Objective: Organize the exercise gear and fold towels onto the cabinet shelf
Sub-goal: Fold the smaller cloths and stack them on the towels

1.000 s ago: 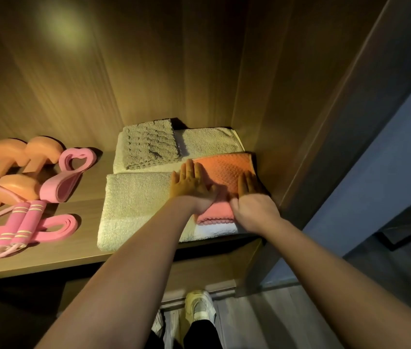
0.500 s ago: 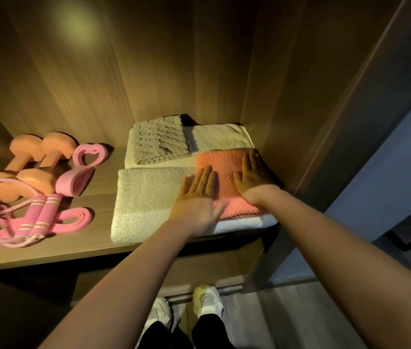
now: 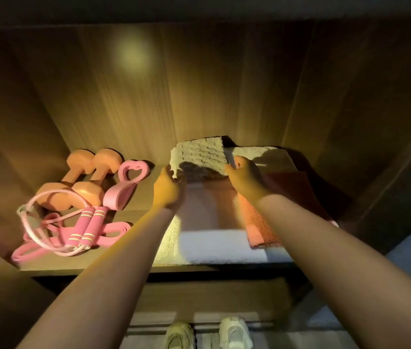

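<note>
A small grey ribbed towel [image 3: 200, 154] lies at the back of the wooden shelf [image 3: 86, 267] on a folded cream towel [image 3: 264, 153]. My left hand [image 3: 169, 190] pinches its left near edge. My right hand [image 3: 246, 178] holds its right edge with the thumb on top. A larger cream towel [image 3: 212, 245] lies folded at the shelf front, and an orange waffle towel [image 3: 262, 225] rests on its right part under my right forearm. On the left stand two orange dumbbells [image 3: 81, 183], a pink heart-shaped trainer [image 3: 126, 187], a pink jump rope [image 3: 88, 227] and a pink band [image 3: 40, 250].
The cabinet's back panel [image 3: 149, 102] and right side wall [image 3: 350, 122] close in the towels. A lower shelf front [image 3: 212, 298] sits below, and my two shoes [image 3: 207, 333] stand on the floor beneath it. Bare shelf wood shows between the gear and the towels.
Both hands left the orange towel and reached back to the grey ribbed towel, taking hold of its two sides. The view tilted up toward the shelf.
</note>
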A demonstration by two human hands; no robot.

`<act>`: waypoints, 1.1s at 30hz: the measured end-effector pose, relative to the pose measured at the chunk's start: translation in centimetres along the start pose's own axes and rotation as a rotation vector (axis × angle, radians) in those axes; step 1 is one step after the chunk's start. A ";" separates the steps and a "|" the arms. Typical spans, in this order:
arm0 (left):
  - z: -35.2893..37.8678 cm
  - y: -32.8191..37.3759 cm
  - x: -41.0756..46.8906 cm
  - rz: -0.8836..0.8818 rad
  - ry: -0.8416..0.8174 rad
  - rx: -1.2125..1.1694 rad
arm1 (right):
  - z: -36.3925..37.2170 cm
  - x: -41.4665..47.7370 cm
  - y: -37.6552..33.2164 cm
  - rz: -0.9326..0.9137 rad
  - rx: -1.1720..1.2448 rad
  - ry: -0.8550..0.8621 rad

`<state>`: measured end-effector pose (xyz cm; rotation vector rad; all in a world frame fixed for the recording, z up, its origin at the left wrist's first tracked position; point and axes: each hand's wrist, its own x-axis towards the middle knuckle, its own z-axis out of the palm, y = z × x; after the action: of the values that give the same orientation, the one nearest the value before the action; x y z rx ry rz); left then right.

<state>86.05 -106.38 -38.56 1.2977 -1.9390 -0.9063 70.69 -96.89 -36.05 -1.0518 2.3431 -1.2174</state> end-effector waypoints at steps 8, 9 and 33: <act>0.2 1.3 6.4 -0.488 -0.122 -0.388 | 1.8 5.7 -0.4 0.359 0.081 -0.072; 0.2 1.4 6.7 -0.505 -0.147 -0.367 | 1.9 6.2 -0.3 0.375 0.068 -0.079; -8.7 2.2 -9.4 -0.279 -0.479 -0.580 | -6.5 -12.4 -0.5 0.274 0.682 -0.459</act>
<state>94.87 -98.64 -33.04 1.0691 -1.6311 -1.8952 75.87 -84.33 -32.55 -0.6521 1.4921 -1.3396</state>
